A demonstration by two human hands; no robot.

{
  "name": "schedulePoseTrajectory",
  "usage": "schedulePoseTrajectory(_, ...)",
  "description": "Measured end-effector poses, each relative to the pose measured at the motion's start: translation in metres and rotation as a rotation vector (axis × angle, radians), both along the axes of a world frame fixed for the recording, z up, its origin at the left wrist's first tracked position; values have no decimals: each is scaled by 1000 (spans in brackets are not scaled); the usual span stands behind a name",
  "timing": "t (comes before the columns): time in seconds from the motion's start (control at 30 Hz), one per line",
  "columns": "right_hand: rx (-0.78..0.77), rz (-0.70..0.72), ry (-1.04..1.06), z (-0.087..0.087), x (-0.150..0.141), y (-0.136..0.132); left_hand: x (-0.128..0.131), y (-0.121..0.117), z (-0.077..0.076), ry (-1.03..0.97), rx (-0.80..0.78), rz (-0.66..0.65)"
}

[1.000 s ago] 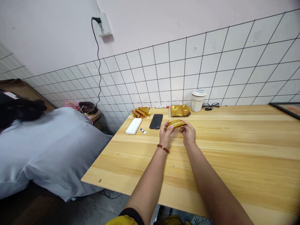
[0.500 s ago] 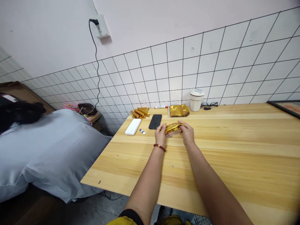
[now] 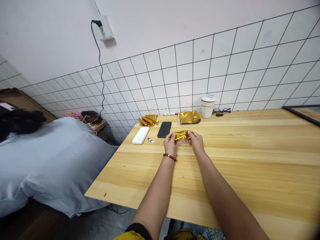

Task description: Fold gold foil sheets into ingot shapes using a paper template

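Observation:
A strip of shiny gold foil paper (image 3: 182, 135) is stretched level between my hands, just above the wooden table (image 3: 232, 160). My left hand (image 3: 170, 143) pinches its left end, thumb on top; a dark red bead bracelet circles that wrist. At the other end, my right hand (image 3: 196, 142) grips the foil between thumb and fingers. Beyond my hands lies a stack of gold foil sheets (image 3: 190, 117). A pile of folded gold foil strips (image 3: 149, 120) sits at the far left corner of the table.
Left of my hands are a black phone (image 3: 164, 129), a white power bank (image 3: 141, 135) and a small blue-and-white tube (image 3: 150, 140). Along the wall stand a marker (image 3: 170, 114), a lidded cup (image 3: 208, 107) and glasses (image 3: 222, 112). A grey-covered bed (image 3: 62, 160) adjoins at left.
The foil strip has turned from slanted to level, its broad face now showing. Both hands have shifted slightly, and my right thumb now presses on the foil's end.

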State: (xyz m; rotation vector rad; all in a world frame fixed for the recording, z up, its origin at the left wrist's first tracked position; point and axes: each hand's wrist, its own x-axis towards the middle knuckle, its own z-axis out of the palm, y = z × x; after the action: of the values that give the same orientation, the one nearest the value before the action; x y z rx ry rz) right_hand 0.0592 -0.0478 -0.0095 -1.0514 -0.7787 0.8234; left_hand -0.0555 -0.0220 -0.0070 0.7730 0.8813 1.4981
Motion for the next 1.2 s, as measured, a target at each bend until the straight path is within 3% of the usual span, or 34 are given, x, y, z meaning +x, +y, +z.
schedulePoseTrajectory(0.13, 18, -12, -39, -3, 0, 1, 1, -2, 1, -70, -36, -42)
schedulePoseTrajectory(0.33, -5, -185, -121, -13, 4, 8, 7, -4, -1, 18, -20, -46)
schedulePoseTrajectory(0.47, -2, -131, -150, -16, 4, 10, 6, -5, -2, 29, 6, -50)
schedulePoseTrajectory(0.7, -2, -131, 0, -13, 4, 9, 4, -7, -2, 59, 18, -97)
schedulePoseTrajectory(0.87, 77, -65, -44, -9, 2, 6, 0, -5, -1, -13, 44, -82)
schedulePoseTrajectory(1.03, 77, -78, -65, -12, 2, 7, 0, -4, -1, -83, -44, -111)
schedulePoseTrajectory(1.2, 35, -19, -121, -17, 2, 9, -1, -4, 0, -51, -10, -87)
